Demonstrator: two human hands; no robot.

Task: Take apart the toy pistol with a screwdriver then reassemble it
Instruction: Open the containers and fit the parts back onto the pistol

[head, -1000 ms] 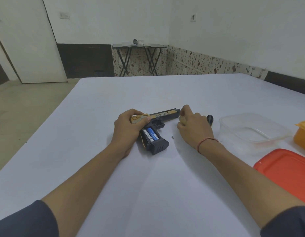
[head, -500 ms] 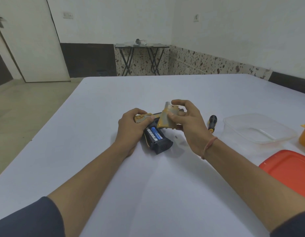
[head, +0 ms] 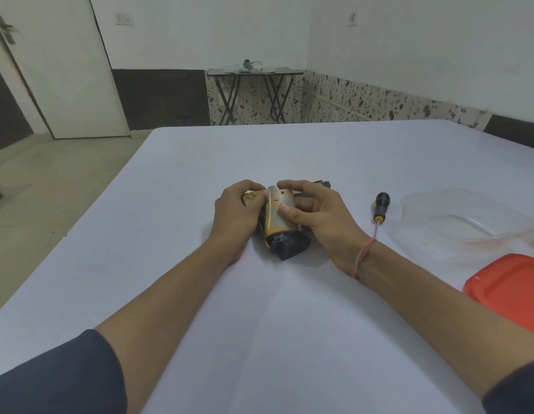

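Both hands are busy: left hand (head: 234, 213) clasps the toy pistol (head: 289, 245); right hand (head: 322, 218) fingers (head: 285, 208) have just pinched the cover (head: 279, 218) onto its grip, so reassembly looks begun.

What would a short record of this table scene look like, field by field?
Left hand: grips the rear of the black-and-yellow plastic toy pistol lying on the white table
Right hand: pinches the yellow plastic grip cover, held over the pistol's grip
Tool: black-handled screwdriver lies on the table, right of both hands, untouched
Nearby: clear plastic container; orange plastic lid
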